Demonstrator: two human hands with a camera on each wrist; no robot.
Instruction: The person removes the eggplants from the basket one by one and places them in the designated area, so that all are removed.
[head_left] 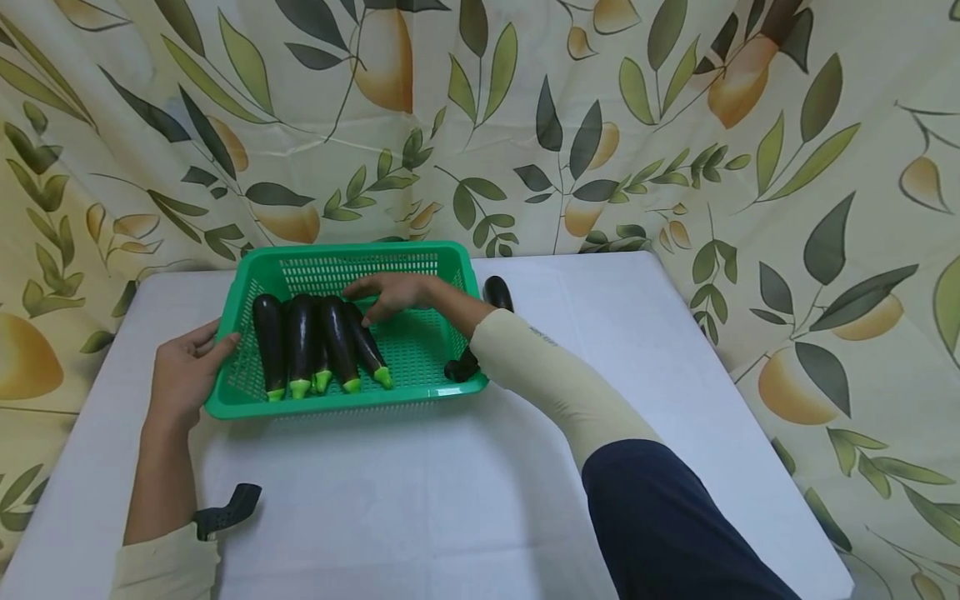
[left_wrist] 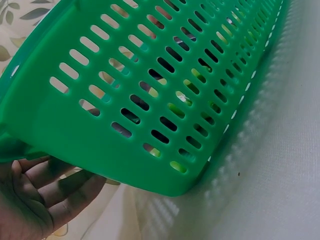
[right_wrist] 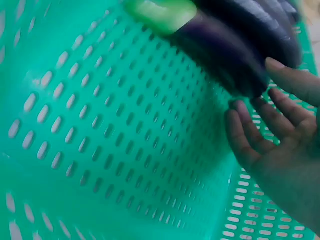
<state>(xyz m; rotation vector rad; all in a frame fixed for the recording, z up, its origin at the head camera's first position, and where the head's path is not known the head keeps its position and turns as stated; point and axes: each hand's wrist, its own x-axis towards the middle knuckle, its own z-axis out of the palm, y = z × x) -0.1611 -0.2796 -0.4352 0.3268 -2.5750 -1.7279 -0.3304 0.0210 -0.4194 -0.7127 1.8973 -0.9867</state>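
Observation:
A green plastic basket with slotted walls stands on the white-covered table. Several dark purple eggplants with green caps lie side by side in its left half, caps toward the near rim. My left hand grips the basket's left end, thumb over the rim and, in the left wrist view, fingers beneath it. Inside the basket, my right hand is at the far end of the rightmost eggplant. In the right wrist view, its loosely bent fingers are by that eggplant's dark end, not wrapped around it.
Another eggplant lies on the table just right of the basket, partly behind my right forearm. Black wrist devices show at my left wrist and right wrist. A leaf-and-fruit patterned curtain hangs behind the white tabletop.

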